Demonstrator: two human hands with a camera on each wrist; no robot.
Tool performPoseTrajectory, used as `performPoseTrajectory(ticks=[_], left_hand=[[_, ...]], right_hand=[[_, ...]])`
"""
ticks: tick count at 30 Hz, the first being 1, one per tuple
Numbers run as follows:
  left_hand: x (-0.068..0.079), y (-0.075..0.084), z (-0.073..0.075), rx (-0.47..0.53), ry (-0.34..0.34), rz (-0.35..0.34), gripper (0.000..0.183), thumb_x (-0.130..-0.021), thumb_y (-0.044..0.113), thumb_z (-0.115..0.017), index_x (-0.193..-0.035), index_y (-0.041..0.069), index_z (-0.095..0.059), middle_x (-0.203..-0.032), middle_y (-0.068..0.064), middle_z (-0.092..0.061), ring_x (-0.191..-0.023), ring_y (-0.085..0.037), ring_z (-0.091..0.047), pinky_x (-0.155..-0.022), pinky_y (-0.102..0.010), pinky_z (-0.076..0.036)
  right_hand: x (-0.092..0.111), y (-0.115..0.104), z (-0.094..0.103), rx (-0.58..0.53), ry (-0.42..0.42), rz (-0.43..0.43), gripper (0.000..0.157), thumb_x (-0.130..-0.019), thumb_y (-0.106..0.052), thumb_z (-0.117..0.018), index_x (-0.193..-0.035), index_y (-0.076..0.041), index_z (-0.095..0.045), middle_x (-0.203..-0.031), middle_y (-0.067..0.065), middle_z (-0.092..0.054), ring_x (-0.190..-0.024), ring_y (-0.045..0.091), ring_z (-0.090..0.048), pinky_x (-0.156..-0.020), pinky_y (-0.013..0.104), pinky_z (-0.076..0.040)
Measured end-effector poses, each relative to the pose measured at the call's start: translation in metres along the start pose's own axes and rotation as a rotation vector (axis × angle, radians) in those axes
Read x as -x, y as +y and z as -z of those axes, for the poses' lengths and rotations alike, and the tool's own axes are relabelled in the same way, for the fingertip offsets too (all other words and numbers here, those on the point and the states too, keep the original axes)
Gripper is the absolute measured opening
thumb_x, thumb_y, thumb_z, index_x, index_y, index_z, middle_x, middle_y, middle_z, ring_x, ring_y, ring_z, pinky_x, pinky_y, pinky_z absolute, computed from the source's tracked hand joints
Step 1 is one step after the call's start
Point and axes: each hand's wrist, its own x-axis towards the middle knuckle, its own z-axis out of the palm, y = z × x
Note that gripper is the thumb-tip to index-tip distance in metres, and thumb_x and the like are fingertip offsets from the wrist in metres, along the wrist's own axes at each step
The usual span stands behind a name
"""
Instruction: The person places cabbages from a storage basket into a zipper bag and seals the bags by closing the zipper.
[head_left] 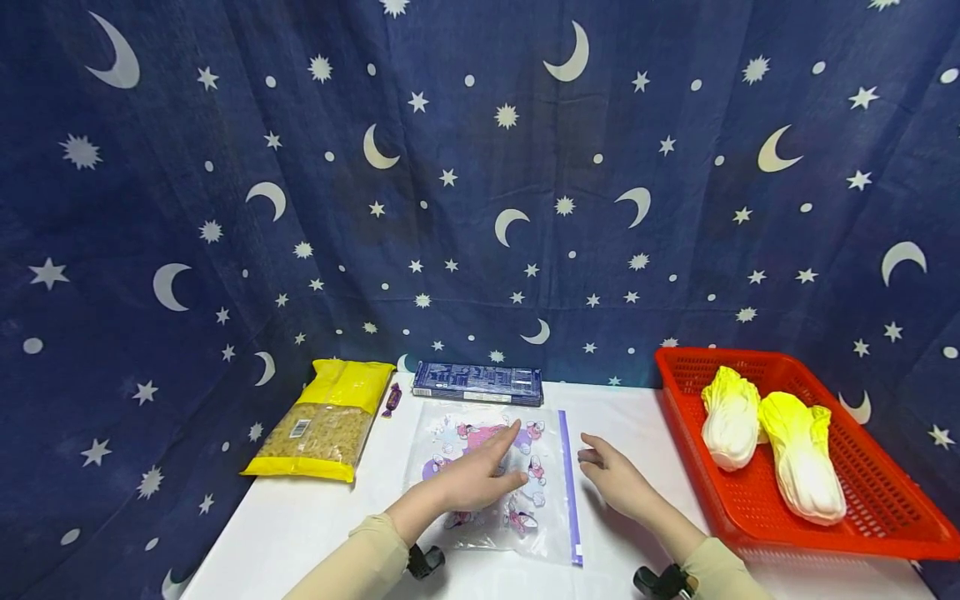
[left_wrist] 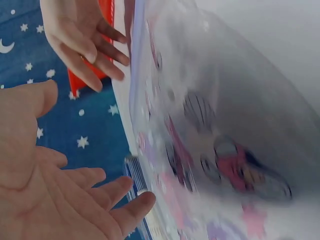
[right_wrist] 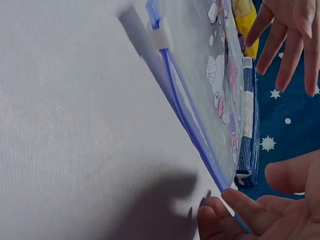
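A clear zip bag (head_left: 543, 529) printed with pink and purple cartoon figures lies flat in the middle of the white table, its purple zip strip (head_left: 567, 483) along the right side. In the right wrist view a white slider (right_wrist: 160, 37) sits at the near end of that strip. My left hand (head_left: 477, 477) is over the bag with fingers extended and thumb apart, holding nothing. Just right of the zip strip is my right hand (head_left: 617, 482), its fingers loosely bent and nothing in them. In its wrist view, the fingertips overlap the far end of the strip.
A red plastic basket (head_left: 720, 500) at the right contains two napa cabbages (head_left: 806, 467). Behind the bag lies a dark blue packet (head_left: 477, 383). A small purple-wrapped candy (head_left: 392, 400) and a yellow bag of pasta-like pieces (head_left: 318, 425) are at the left. A starry blue curtain (head_left: 480, 183) hangs behind.
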Motion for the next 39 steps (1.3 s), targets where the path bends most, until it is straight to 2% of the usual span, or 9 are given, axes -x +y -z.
performPoseTrajectory(ticks=[3,6,9,13,20,25,28,33,39], left_hand=[[-0.005,0.009,-0.008,0.005,-0.009,-0.019,0.081,-0.101,0.044,-0.059,-0.165,0.016,-0.018,-0.167,-0.008,-0.027,-0.150,-0.026,-0.030,-0.120,-0.045,-0.029],[-0.010,0.019,-0.016,0.014,-0.016,-0.023,0.077,-0.100,0.039,-0.060,-0.165,0.017,-0.023,-0.164,-0.008,-0.034,-0.146,-0.024,-0.037,-0.118,-0.040,-0.033],[-0.014,0.027,-0.023,0.009,-0.021,-0.023,0.074,-0.098,0.031,-0.060,-0.163,0.015,-0.029,-0.159,-0.010,-0.042,-0.143,-0.022,-0.042,-0.116,-0.037,-0.036],[-0.020,0.033,-0.029,-0.030,-0.008,-0.004,0.071,-0.095,0.026,-0.060,-0.160,0.012,-0.036,-0.156,-0.010,-0.047,-0.142,-0.022,-0.045,-0.115,-0.035,-0.037],[-0.026,0.034,-0.041,-0.098,0.033,0.073,0.074,-0.088,0.025,-0.061,-0.158,0.013,-0.040,-0.150,-0.008,-0.054,-0.136,-0.027,-0.051,-0.111,-0.038,-0.042],[-0.027,0.030,-0.047,-0.093,0.035,0.101,0.077,-0.087,0.025,-0.062,-0.159,0.009,-0.038,-0.152,-0.011,-0.051,-0.138,-0.029,-0.048,-0.113,-0.038,-0.039],[-0.027,0.028,-0.048,-0.098,0.026,0.110,0.077,-0.087,0.026,-0.062,-0.159,0.008,-0.038,-0.152,-0.013,-0.050,-0.139,-0.029,-0.048,-0.114,-0.037,-0.039],[-0.028,0.028,-0.048,-0.088,0.008,0.131,0.077,-0.089,0.029,-0.063,-0.158,0.007,-0.037,-0.151,-0.014,-0.052,-0.138,-0.029,-0.050,-0.113,-0.037,-0.039],[-0.031,0.029,-0.048,-0.068,0.009,0.172,0.074,-0.096,0.036,-0.063,-0.158,0.005,-0.037,-0.148,-0.014,-0.055,-0.134,-0.031,-0.053,-0.111,-0.042,-0.043]], right_hand=[[0.000,-0.001,-0.002,-0.053,-0.003,-0.035,0.050,-0.099,-0.001,-0.055,-0.146,0.012,-0.043,-0.128,0.029,-0.063,-0.110,0.036,-0.064,-0.082,0.045,-0.056],[0.001,-0.002,-0.004,-0.103,-0.003,-0.081,0.049,-0.099,0.000,-0.053,-0.146,0.011,-0.043,-0.127,0.029,-0.062,-0.098,0.030,-0.063,-0.060,0.036,-0.052],[0.000,-0.003,-0.006,-0.118,0.001,-0.112,0.050,-0.098,0.000,-0.051,-0.146,0.011,-0.043,-0.125,0.028,-0.063,-0.095,0.029,-0.064,-0.052,0.035,-0.049],[-0.003,-0.003,-0.007,-0.117,0.009,-0.156,0.049,-0.098,-0.002,-0.049,-0.145,0.011,-0.044,-0.121,0.025,-0.066,-0.095,0.028,-0.065,-0.057,0.038,-0.051],[-0.005,-0.004,-0.007,-0.226,0.012,-0.206,0.048,-0.099,-0.005,-0.050,-0.143,0.012,-0.045,-0.116,0.024,-0.067,-0.089,0.025,-0.065,-0.067,0.038,-0.054],[-0.006,-0.003,-0.008,-0.360,0.010,-0.254,0.054,-0.097,-0.008,-0.059,-0.143,0.015,-0.043,-0.103,0.018,-0.067,-0.081,0.022,-0.062,-0.070,0.037,-0.059],[-0.008,-0.002,-0.008,-0.475,-0.005,-0.285,0.058,-0.097,-0.007,-0.058,-0.145,0.018,-0.038,-0.099,0.017,-0.066,-0.080,0.019,-0.062,-0.071,0.035,-0.060],[-0.010,-0.001,-0.006,-0.632,-0.002,-0.334,0.058,-0.099,-0.006,-0.056,-0.148,0.016,-0.035,-0.110,0.020,-0.068,-0.088,0.020,-0.066,-0.078,0.035,-0.061],[-0.009,-0.002,-0.006,-0.686,-0.008,-0.352,0.055,-0.101,-0.008,-0.050,-0.152,0.008,-0.035,-0.129,0.027,-0.062,-0.103,0.027,-0.068,-0.090,0.043,-0.058]])
